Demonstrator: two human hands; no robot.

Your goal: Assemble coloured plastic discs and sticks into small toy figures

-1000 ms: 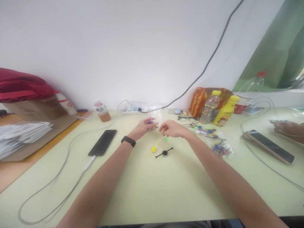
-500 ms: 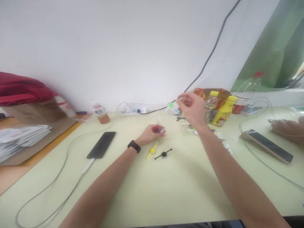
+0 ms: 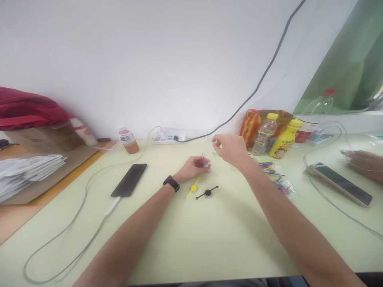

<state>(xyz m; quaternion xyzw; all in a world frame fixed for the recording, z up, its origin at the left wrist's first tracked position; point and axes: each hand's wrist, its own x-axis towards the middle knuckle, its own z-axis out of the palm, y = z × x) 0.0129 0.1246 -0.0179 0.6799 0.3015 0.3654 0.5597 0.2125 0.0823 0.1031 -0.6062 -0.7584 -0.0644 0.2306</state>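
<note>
My left hand (image 3: 191, 169), with a black band on its wrist, rests on the table. Its fingers are closed around a small bunch of red and blue plastic spinners (image 3: 202, 162); thin sticks poke out of the top. My right hand (image 3: 232, 148) is raised beyond it, fingers pinched and bent down. A pale green spinner (image 3: 214, 153), small and blurred, shows right under those fingertips; most of it is hidden. Nearer me, a yellow arrow spinner (image 3: 193, 187) and a black arrow spinner (image 3: 207, 193) lie side by side on the table.
Bagged small coloured parts (image 3: 283, 185) lie right of my right forearm. Behind stand a clear bottle (image 3: 265, 133), a yellow bottle (image 3: 285, 139) and a red-yellow bag (image 3: 249, 127). A phone (image 3: 129, 180) with its cable lies left. Another person's hand (image 3: 366, 161) is at far right.
My right hand has come down and a little to the left with the green spinner, its fingers now pointing lower. My left hand keeps its hold on the bunch. The view has shifted slightly.
</note>
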